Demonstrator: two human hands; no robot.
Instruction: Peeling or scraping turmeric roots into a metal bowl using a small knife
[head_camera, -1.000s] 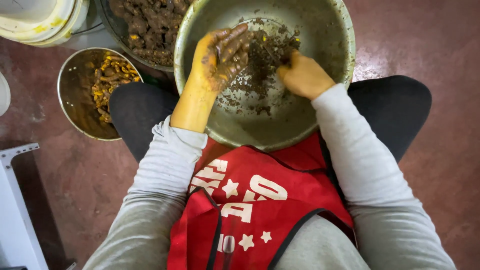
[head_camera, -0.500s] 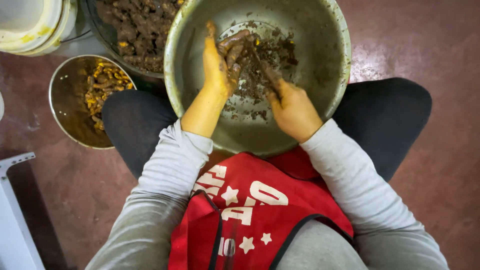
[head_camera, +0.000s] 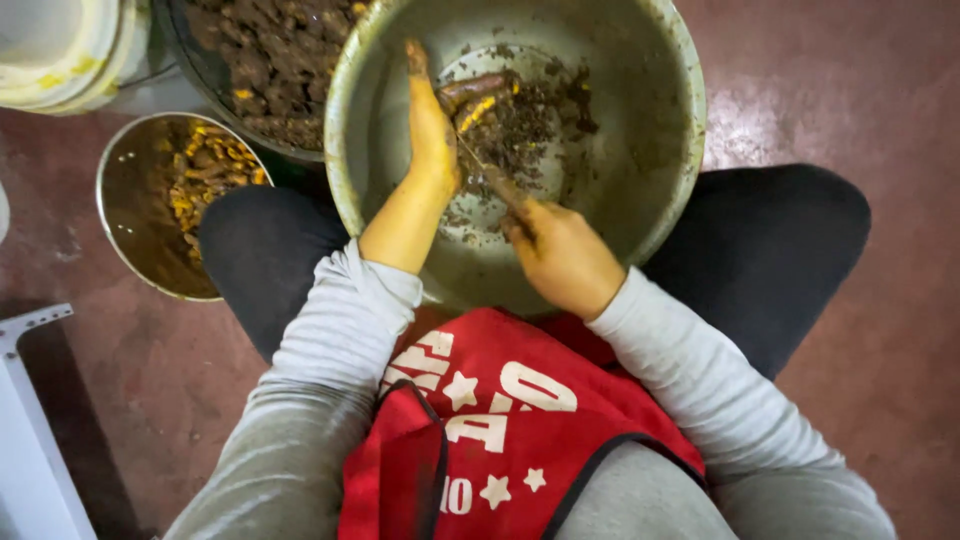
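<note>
Over lap: big bowl (head_camera: 640, 215) is resting on the thighs.
Left hand (head_camera: 432, 125): gripping a muddy root (head_camera: 478, 90), orange showing.
Right hand (head_camera: 562, 255): clenching a thin scraper (head_camera: 490, 180), tip touching the root.
Technique: judging short, shallow strokes best, scraping away from the fingers.
Floor (head_camera: 860, 100): reddish, bearing pan (head_camera: 130, 215) of peeled pieces, tub (head_camera: 200, 60) of unpeeled roots.

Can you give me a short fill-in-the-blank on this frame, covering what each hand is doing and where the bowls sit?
1. The left hand holds a brown ____ over the large metal bowl.
2. The right hand grips a ____, its blade against that piece.
3. The small metal bowl holds ____-coloured peeled pieces.
4. The person wears a ____ apron.

Missing words: root; knife; yellow; red
</note>
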